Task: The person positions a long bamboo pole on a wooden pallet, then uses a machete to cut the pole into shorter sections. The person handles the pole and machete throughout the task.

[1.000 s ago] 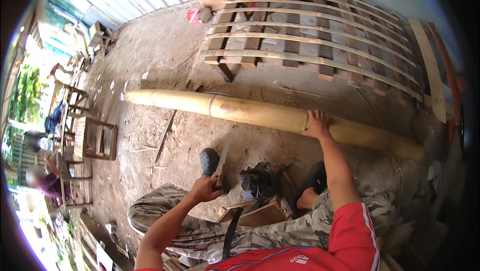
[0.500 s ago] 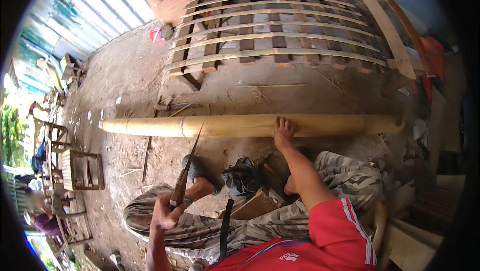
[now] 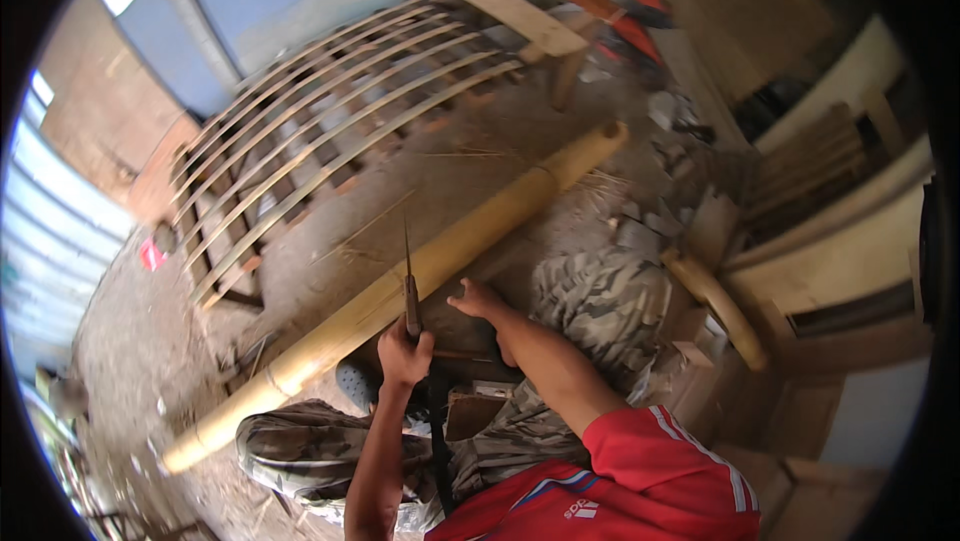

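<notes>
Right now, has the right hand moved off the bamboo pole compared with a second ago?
Yes. The right hand lay flat on the bamboo pole before; now it hovers on the person's side of the pole, fingers spread, close to the left hand holding the knife.

Left hand (image 3: 403, 353) raised in a closed grip; right hand (image 3: 476, 298) extended, fingers spread.

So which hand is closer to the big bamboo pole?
Right. The right hand hovers at the bamboo pole, open. The left hand is a bit lower, gripping a knife whose blade crosses it.
</notes>
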A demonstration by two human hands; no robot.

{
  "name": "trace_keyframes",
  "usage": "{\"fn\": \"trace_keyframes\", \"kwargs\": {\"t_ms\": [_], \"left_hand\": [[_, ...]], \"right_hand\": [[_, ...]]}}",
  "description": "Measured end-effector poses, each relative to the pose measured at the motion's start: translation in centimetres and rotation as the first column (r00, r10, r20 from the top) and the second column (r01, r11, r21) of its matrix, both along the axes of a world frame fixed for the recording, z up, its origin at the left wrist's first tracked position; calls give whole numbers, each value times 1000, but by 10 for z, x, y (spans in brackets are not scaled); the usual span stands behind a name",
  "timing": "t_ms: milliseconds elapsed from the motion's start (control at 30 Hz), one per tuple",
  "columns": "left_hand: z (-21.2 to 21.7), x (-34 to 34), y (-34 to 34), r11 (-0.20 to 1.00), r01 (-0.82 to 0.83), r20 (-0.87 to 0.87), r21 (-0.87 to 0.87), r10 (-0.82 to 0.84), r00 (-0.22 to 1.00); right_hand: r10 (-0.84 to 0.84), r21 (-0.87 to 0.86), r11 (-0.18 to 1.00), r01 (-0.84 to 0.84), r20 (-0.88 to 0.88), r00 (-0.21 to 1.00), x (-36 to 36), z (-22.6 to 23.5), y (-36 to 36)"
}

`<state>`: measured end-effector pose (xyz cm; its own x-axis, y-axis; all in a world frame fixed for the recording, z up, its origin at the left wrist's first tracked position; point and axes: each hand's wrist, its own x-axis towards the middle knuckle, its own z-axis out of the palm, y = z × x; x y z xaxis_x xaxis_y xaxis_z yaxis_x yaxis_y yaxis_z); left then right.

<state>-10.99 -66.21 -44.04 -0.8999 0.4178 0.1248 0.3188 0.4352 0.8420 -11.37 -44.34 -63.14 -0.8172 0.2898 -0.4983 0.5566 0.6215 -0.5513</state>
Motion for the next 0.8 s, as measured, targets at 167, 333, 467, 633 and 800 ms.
{"fn": "trace_keyframes", "kwargs": {"t_ms": [167, 333, 467, 633, 800], "left_hand": [[-35, -10, 50, 981, 195, -61, 11, -194, 979], [-57, -16, 72, 949, 314, -139, -36, -316, 939], [-83, -16, 83, 916, 384, -248, -113, -400, 882], [-111, 7, 118, 847, 503, -240, -172, -531, 812], [-124, 11, 158, 788, 567, -266, -241, -616, 742]], "right_hand": [[-61, -31, 998, 61, 3, 998, 25, -9, 36], [-121, -18, 993, 120, -15, 993, 25, 19, 69], [-303, -69, 949, 309, 85, 949, 42, 40, 113], [-504, -3, 862, 507, -108, 857, 127, -33, 161], [-622, -52, 763, 644, 209, 755, 166, -27, 192]]}}
